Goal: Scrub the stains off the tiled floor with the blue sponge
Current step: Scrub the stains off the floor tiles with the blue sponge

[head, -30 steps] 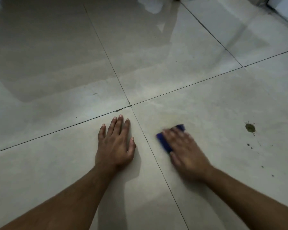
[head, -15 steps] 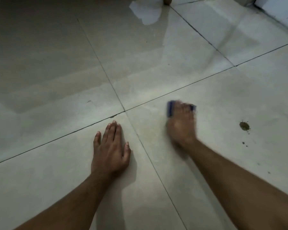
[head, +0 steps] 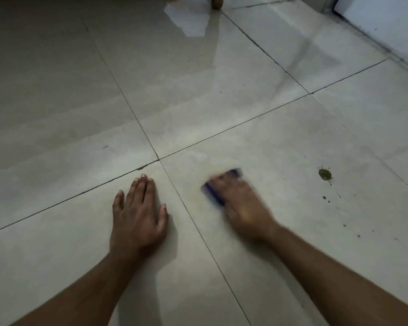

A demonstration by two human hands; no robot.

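Observation:
My right hand (head: 243, 205) presses the blue sponge (head: 213, 192) flat against a pale glossy floor tile (head: 280, 142), just right of a grout line; hand and sponge are blurred by motion. Only the sponge's left and far edges show past my fingers. A brown-green stain (head: 325, 174) with small dark specks trailing toward me lies on the same tile, well to the right of the sponge. My left hand (head: 138, 211) rests flat on the neighbouring tile, fingers spread, holding nothing. A small dark smear (head: 141, 167) sits on the grout line beyond it.
A white wall or door base (head: 384, 22) runs along the far right. A small brown object (head: 217, 2) stands at the far top edge. Dark grout lines (head: 233, 128) cross near the hands. A faint mark (head: 105, 147) lies on the far-left tile.
My right hand has pulled the sponge back toward me and leftward from its farther position half a second ago. My left hand has stayed planted. The view has tilted slightly.

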